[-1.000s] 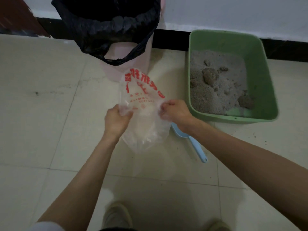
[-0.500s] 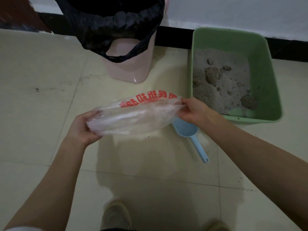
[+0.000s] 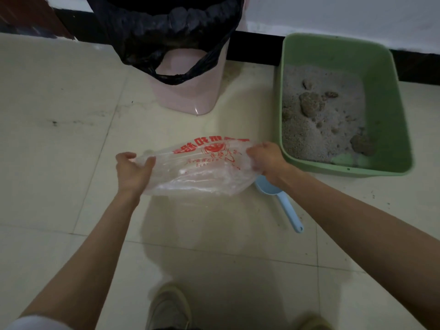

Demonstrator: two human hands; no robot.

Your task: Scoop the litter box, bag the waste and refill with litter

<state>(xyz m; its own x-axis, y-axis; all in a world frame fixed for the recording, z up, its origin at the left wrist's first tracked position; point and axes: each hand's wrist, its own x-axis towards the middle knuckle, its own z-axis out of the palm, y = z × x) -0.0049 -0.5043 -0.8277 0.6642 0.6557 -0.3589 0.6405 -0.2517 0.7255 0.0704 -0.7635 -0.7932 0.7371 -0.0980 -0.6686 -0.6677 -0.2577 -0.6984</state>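
A clear plastic bag (image 3: pixel 200 170) with red print is stretched sideways between my hands above the floor. My left hand (image 3: pixel 133 171) grips its left end and my right hand (image 3: pixel 267 160) grips its right end. A green litter box (image 3: pixel 381 103) stands at the right by the wall, holding grey litter (image 3: pixel 316 136) with several brown clumps (image 3: pixel 309 103). A light blue scoop (image 3: pixel 285 203) lies on the floor just under my right wrist, its bowl partly hidden by the bag and hand.
A pink bin (image 3: pixel 188 96) lined with a black bag (image 3: pixel 166 32) stands at the back centre beside the litter box. Pale floor tiles (image 3: pixel 59 163) spread to the left. My shoes (image 3: pixel 169 306) show at the bottom edge. Litter crumbs dot the floor at right.
The bag hung upright between close hands; my hands moved apart and turned it to lie sideways. Since half a second ago my left hand shifted slightly right along the bag.
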